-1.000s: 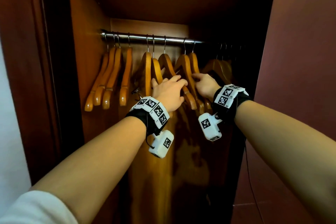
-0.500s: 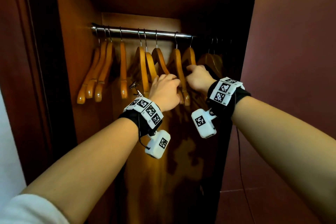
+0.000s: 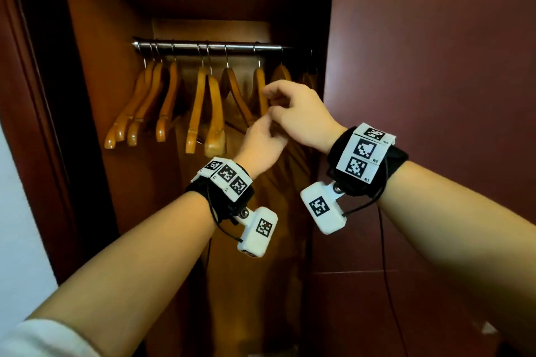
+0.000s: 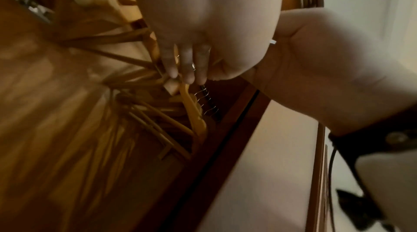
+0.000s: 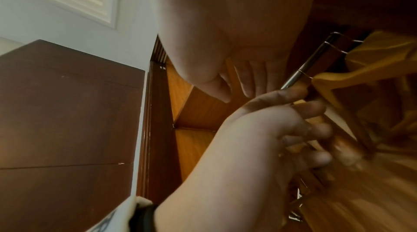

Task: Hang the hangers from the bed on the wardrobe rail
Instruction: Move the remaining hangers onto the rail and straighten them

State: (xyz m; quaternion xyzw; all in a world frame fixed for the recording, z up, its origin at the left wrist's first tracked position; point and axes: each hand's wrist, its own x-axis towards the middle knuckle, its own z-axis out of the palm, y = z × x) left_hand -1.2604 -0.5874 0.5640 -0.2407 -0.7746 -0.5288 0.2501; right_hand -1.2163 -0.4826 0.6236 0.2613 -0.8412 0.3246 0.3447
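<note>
Head view is showing wooden hangers [image 3: 203,104] hanging in a row on the wardrobe rail [image 3: 208,46]. Both hands are hovering just below, in front of them. Right hand [image 3: 298,113] is curling its fingers loosely, gripping nothing; left hand [image 3: 262,145], fingers relaxed, is also holding nothing.

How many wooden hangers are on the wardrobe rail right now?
9 can be made out on the rail: four at the left, two in the middle, two by the hands, one further right. More may hide in the dark right end.
</note>
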